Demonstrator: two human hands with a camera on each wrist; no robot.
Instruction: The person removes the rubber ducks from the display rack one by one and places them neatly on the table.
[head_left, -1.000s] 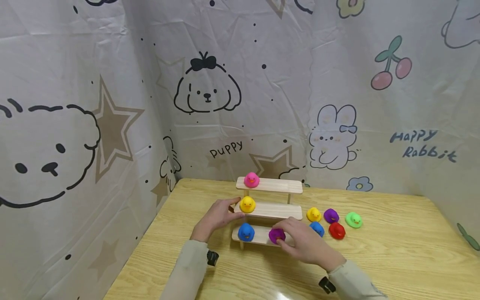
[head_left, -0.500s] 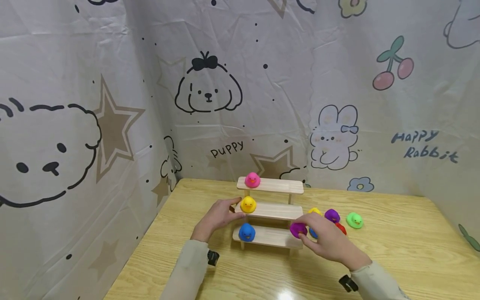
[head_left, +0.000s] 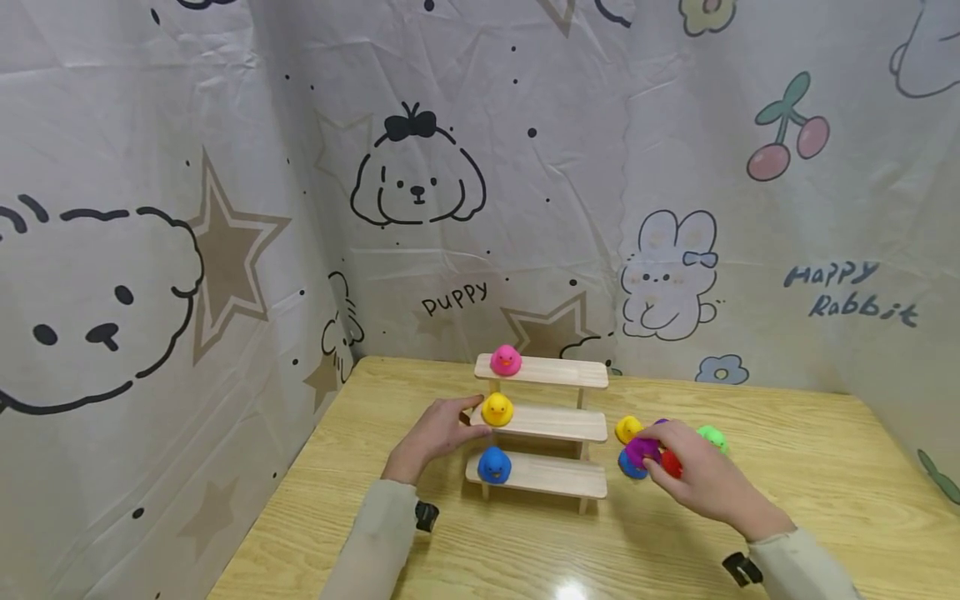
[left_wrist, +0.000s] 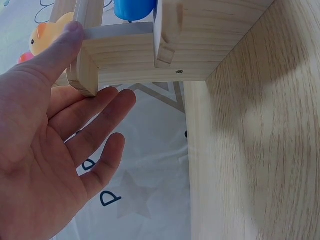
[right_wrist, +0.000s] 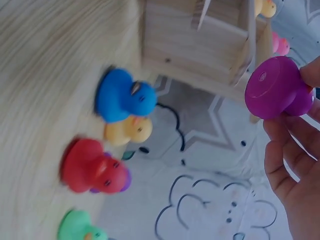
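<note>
Pinches a purple, round-bodied toy duck with a flat circular base [right_wrist: 272, 87] between thumb and fingers of the right hand [head_left: 697, 471]; holds it in the air, apart from the pale wood-grained table [head_left: 510, 550], to the right of a three-tier stand of pale bare wood [head_left: 555, 423]; turns its base toward the right wrist camera; with the left hand [head_left: 437, 433], grips the left end of the middle board [head_left: 540, 420], with thumb at the front edge and forefinger behind; has a yellow round toy duck [head_left: 497, 410] just beside that grip, a pink round toy duck [head_left: 506, 360] at the left of the top board [head_left: 566, 371], and a blue round toy duck [head_left: 494, 465] at the left of the bottom board [head_left: 555, 475]; has, on the table near the right hand, a second blue duck [right_wrist: 117, 97], a second yellow duck [right_wrist: 135, 130], a red toy duck [right_wrist: 92, 167], a second purple duck [right_wrist: 127, 180] mostly hidden behind the red one, and a light green toy duck [head_left: 712, 437] farthest right; faces a pale cloth with printed animals [head_left: 540, 225]; wears long light sleeves [head_left: 378, 525].
</note>
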